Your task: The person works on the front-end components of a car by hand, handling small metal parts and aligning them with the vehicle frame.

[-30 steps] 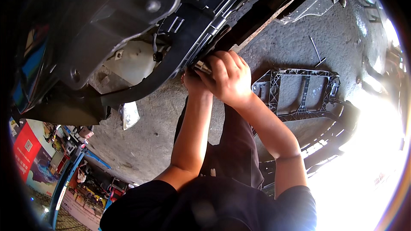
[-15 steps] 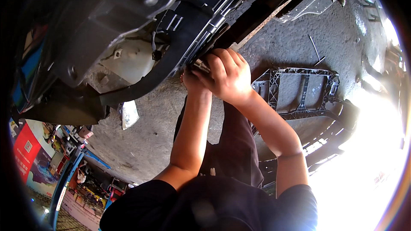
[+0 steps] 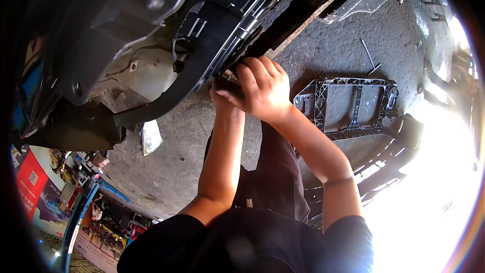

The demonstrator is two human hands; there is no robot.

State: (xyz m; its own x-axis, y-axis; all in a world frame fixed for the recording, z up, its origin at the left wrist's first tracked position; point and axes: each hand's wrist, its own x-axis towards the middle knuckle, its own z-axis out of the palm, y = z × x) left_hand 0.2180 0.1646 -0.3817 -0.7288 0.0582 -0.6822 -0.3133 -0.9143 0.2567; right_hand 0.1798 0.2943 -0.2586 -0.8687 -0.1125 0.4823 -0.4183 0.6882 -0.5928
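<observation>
Both my hands are together at the near end of a dark vehicle front-end assembly with a black plastic trim piece (image 3: 218, 45). My right hand (image 3: 265, 88) is closed, its fingers curled over a small shiny metal cylinder (image 3: 230, 76), of which only a short piece shows. Close against it on the left, my left hand (image 3: 225, 97) looks curled too. Its fingers are mostly hidden by the right hand and the trim, so what it grips cannot be made out. A long dark beam (image 3: 295, 23) with a rusty edge runs from beside my knuckles toward the upper right.
A curved black bumper-like part (image 3: 166, 103) extends to the left. On the concrete floor lie a black lattice frame (image 3: 357, 103), a thin T-shaped metal tool (image 3: 369, 58) and a pale packet (image 3: 151, 137). Cluttered shelves (image 3: 108, 222) stand at lower left.
The whole view has shifted slightly, with the assembly and my hands a little further left in it. My hands keep the same hold at the same spot.
</observation>
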